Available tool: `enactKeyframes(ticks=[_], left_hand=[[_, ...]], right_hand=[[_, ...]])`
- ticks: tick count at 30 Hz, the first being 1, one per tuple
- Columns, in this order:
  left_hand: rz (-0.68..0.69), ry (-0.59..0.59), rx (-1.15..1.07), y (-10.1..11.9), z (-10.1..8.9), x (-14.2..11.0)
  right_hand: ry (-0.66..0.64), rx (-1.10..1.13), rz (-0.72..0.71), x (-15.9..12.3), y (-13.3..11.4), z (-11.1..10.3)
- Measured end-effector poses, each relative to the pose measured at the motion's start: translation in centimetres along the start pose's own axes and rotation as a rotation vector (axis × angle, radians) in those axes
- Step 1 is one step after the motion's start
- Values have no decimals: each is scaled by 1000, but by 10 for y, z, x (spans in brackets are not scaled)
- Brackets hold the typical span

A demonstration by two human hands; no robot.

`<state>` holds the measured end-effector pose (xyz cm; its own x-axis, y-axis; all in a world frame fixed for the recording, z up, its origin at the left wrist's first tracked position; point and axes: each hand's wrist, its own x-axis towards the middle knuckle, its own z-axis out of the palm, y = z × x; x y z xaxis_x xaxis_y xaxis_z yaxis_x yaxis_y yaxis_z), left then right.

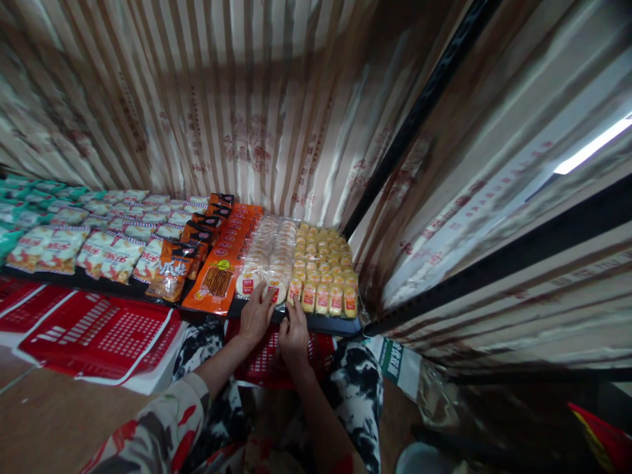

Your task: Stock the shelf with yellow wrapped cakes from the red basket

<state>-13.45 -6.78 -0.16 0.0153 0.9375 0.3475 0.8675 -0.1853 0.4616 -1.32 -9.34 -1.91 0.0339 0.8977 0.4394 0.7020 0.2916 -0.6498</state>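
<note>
Both hands rest at the front edge of a low dark shelf stocked with snack packets. My left hand lies with fingers stretched onto a round white cake packet in the front row. My right hand sits beside it, fingertips touching the front of the same row near the small yellow packets. Rows of round white cakes run back from my hands. Neither hand visibly grips anything.
Orange flat packets, dark orange bags and white-and-yellow bags fill the shelf leftward. Red plastic crates lie on the floor at left, another under my hands. Striped wrapping covers the walls, and a black shelf frame runs right.
</note>
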Motion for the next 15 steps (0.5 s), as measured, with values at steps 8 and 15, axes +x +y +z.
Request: enactKeyframes(ticks=[8, 15], left_hand=[[40, 50, 30, -6, 6, 2], [106, 135, 125, -8, 12, 0]], right_hand=[[21, 0, 6, -1, -1, 2], [4, -24, -4, -2, 0, 3]])
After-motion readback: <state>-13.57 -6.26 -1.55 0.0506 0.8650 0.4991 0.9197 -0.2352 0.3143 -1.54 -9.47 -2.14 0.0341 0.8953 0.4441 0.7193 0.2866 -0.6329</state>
